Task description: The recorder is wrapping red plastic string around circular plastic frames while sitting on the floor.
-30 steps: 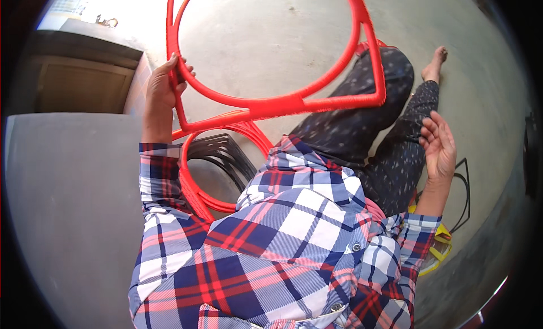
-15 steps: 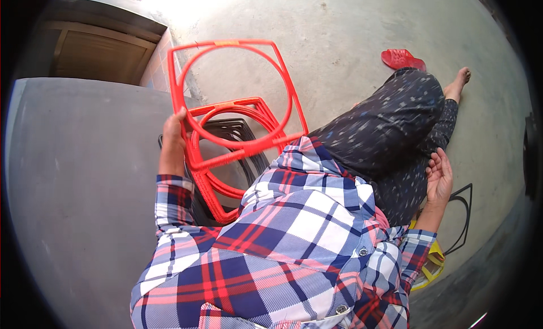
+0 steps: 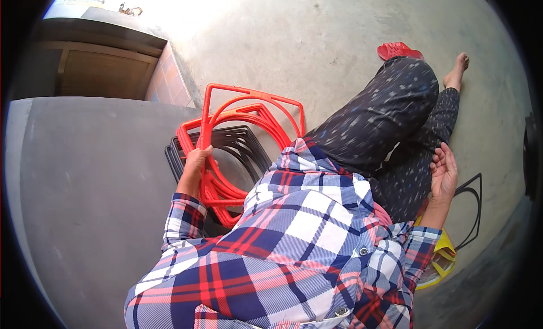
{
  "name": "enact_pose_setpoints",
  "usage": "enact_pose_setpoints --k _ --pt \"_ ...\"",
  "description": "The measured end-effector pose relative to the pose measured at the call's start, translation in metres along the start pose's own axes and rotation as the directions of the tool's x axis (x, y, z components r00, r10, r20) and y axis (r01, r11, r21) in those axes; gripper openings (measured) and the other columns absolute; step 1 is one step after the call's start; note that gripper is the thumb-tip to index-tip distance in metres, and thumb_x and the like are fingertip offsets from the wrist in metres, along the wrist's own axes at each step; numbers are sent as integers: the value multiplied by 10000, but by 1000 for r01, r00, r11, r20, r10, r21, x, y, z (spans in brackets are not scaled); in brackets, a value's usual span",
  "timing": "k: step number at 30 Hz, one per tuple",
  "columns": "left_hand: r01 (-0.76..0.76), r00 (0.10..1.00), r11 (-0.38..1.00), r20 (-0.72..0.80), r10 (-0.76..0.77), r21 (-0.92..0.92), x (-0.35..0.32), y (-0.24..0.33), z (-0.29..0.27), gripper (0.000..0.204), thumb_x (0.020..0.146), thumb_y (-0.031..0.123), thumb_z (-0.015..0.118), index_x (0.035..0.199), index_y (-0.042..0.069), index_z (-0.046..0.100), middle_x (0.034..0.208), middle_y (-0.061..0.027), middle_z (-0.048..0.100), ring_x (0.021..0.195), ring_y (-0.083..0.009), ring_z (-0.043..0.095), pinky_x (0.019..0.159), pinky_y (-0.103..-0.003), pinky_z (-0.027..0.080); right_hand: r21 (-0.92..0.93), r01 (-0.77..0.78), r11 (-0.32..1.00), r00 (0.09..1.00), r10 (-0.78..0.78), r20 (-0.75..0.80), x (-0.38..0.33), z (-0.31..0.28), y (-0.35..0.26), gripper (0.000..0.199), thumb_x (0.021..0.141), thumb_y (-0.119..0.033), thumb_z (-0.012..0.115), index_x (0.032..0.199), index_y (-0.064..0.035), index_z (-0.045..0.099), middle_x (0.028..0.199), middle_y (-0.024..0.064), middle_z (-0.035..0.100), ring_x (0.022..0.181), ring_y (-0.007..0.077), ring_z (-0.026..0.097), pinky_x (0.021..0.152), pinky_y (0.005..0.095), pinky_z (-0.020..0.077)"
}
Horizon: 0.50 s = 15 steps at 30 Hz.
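My left hand (image 3: 197, 160) grips the left side of a red square frame with a round ring inside it (image 3: 261, 95). That frame is tilted over a stack of similar red frames (image 3: 274, 127), touching or nearly touching it. Beneath and behind the stack lie several black frames (image 3: 237, 133) of the same kind. My right hand (image 3: 444, 171) rests palm up beside my leg, fingers loosely stretched and holding nothing. My body hides the near right part of the red stack.
A broad grey slab (image 3: 102, 199) lies to my left, with a wooden panel (image 3: 107, 74) beyond it. A red slipper (image 3: 398, 50) lies on the concrete floor (image 3: 317, 46) past my knee. A yellow bag (image 3: 445, 247) and a black frame (image 3: 480, 199) are at the right.
The red frame in my left hand has come down and tilted toward the stack, as the hand moved right and lower. My right hand stays nearly still.
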<state>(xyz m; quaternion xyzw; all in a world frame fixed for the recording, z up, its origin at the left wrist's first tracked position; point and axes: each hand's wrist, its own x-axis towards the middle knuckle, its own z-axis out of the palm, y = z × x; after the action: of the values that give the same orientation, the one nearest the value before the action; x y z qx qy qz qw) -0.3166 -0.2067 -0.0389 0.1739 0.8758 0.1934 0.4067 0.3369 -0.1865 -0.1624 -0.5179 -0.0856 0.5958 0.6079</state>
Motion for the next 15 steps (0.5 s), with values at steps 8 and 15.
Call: enact_pose_setpoints --k 8,15 --pt "20 999 1000 -33 -21 -23 -11 -18 -26 268 955 290 556 909 27 584 708 -123 659 524 -233 633 439 -302 464 -11 -5 1000 1000 5 -23 -5 -3 2 339 988 -193 559 1269 -2 566 1025 69 670 854 101 610 661 205 483" --pt "237 970 827 -73 -233 510 -20 -15 -53 278 795 229 629 720 -38 659 653 -180 679 518 -294 672 447 -345 486 1 -1 1000 1000 1 -30 -7 -3 7 333 980 -211 573 1242 -6 586 1009 94 674 849 125 618 665 210 490"
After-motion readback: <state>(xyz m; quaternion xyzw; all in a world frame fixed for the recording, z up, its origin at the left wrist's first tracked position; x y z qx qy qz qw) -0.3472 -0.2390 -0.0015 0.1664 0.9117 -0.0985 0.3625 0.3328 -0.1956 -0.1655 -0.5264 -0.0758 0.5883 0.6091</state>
